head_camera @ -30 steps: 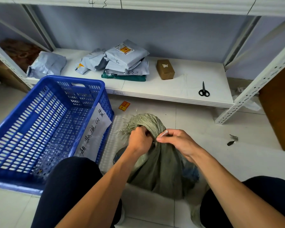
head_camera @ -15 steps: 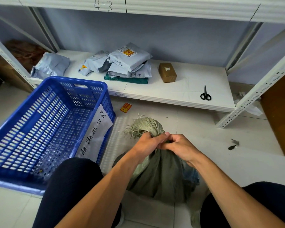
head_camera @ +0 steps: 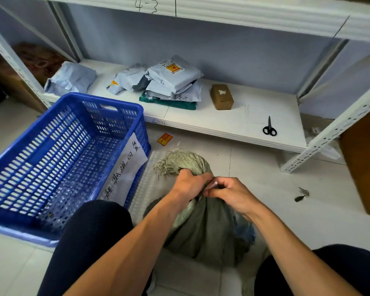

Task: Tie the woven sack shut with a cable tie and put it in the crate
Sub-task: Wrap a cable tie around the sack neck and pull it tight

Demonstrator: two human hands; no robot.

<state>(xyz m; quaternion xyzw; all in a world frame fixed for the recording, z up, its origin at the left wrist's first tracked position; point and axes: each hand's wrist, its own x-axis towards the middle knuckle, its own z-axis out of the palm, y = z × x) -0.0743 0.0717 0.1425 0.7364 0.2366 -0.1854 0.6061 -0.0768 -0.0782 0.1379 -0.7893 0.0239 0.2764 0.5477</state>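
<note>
Woven sack (head_camera: 203,229), on the floor beside the crate (head_camera: 81,97): gathered neck is gripped by the left hand (head_camera: 188,184), pale cable tie (head_camera: 213,185) is pinched by the right hand (head_camera: 233,195); tying is judged underway, cinching tight required next.

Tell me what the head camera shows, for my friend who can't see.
A person's left hand grips the bunched neck of a green sack on the floor, while the right hand pinches a pale strip, likely the cable tie, against it. A blue crate stands to its left; behind, a shelf holds parcels and scissors.
</note>
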